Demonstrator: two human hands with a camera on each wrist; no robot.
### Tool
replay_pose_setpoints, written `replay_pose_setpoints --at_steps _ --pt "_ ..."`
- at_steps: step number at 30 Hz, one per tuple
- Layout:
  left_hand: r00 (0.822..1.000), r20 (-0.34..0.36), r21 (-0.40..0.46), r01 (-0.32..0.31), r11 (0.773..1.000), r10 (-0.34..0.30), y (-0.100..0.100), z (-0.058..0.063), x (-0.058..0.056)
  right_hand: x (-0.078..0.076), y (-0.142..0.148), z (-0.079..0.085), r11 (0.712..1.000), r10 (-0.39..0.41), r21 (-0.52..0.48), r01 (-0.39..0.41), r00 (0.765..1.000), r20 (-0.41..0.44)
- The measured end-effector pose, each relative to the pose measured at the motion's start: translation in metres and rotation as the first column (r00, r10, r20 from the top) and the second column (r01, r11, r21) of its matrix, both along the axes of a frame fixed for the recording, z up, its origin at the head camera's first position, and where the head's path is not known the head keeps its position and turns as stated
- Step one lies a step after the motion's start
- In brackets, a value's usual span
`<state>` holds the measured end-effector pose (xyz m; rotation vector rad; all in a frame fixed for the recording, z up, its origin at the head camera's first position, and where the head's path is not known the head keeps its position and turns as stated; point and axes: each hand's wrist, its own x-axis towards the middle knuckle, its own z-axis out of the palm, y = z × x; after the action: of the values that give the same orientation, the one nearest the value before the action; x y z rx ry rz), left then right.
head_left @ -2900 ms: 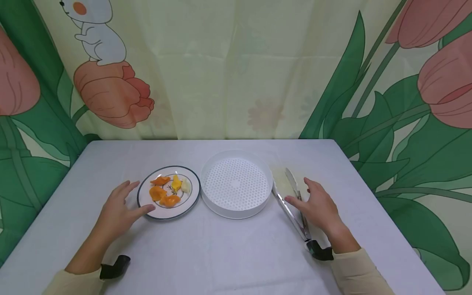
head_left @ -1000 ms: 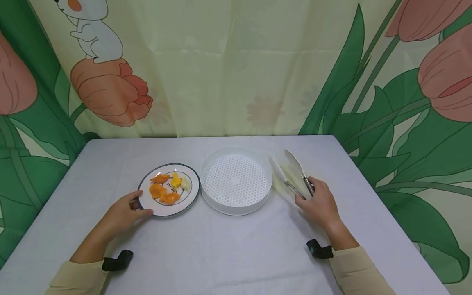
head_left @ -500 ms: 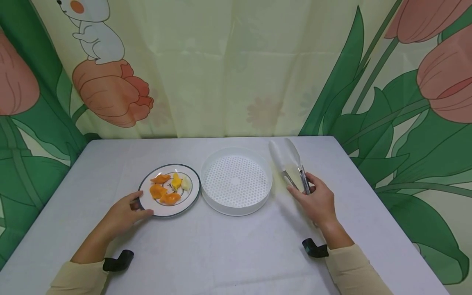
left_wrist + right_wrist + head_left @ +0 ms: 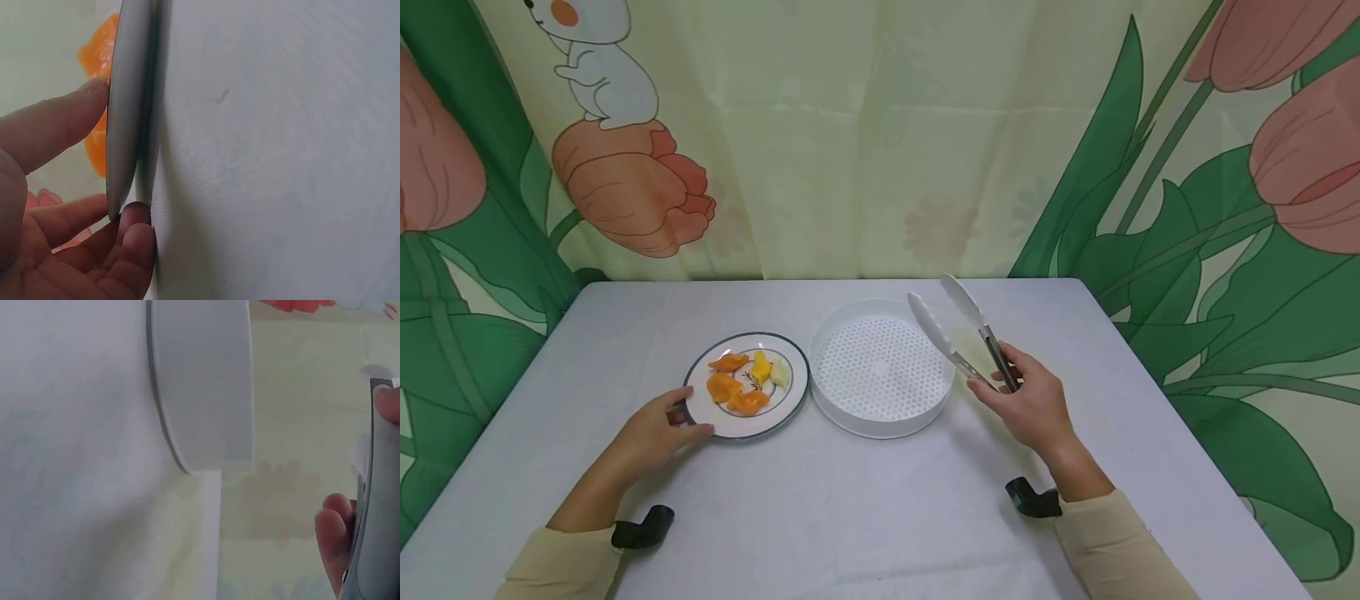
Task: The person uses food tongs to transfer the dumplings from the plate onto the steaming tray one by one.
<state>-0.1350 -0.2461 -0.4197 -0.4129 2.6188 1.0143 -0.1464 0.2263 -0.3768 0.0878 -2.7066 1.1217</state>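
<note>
Your left hand (image 4: pixel 651 433) is pinching the plate (image 4: pixel 784 404) left of the tray (image 4: pixel 880 427), so keep it steady under those food pieces (image 4: pixel 748 403). Right hand (image 4: pixel 1030 404) grips the tongs (image 4: pixel 997 358), tips wide, by the tray's right side; I'd squeeze softly.

Tongs (image 4: pixel 990 336) with shiny metal handles (image 4: pixel 1002 363) and smooth plastic-looking tips (image 4: pixel 961 298); glossy plate (image 4: pixel 791 400); matt plastic tray (image 4: pixel 880 427); matt cloth tablecloth (image 4: pixel 850 517).

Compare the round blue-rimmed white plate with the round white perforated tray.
The blue-rimmed white plate is low; the white perforated tray has a taller wall. The plate carries orange, yellow and pale pieces; the tray shows its perforated floor. The left hand holds the plate; neither hand touches the tray. Both: round, mostly white.
</note>
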Motion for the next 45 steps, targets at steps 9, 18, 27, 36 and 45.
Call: replay_pose_setpoints --at_steps 9,18,27,36,45 --pt "1.0 -0.002 -0.005 -0.003 1.0 0.003 -0.003 -0.001 0.0 -0.002 -0.02 0.009 0.973 0.192 0.13 -0.189 0.981 -0.01" --pt "1.0 -0.008 -0.005 0.026 1.0 -0.026 -0.005 -0.001 -0.002 -0.008 -0.048 0.016 0.889 0.394 0.224 -0.4 0.916 0.074" --pt "1.0 -0.011 -0.005 0.01 1.0 -0.01 -0.004 -0.002 -0.002 -0.017 -0.088 0.021 0.751 0.547 0.346 -0.562 0.823 0.149" --pt "1.0 -0.009 -0.004 0.016 1.0 -0.016 -0.003 0.001 0.0 -0.025 -0.124 0.021 0.671 0.595 0.424 -0.607 0.783 0.18" --pt "1.0 -0.001 0.0 0.014 1.0 -0.014 -0.003 0.002 0.0 -0.027 -0.151 0.022 0.629 0.582 0.491 -0.602 0.784 0.216"
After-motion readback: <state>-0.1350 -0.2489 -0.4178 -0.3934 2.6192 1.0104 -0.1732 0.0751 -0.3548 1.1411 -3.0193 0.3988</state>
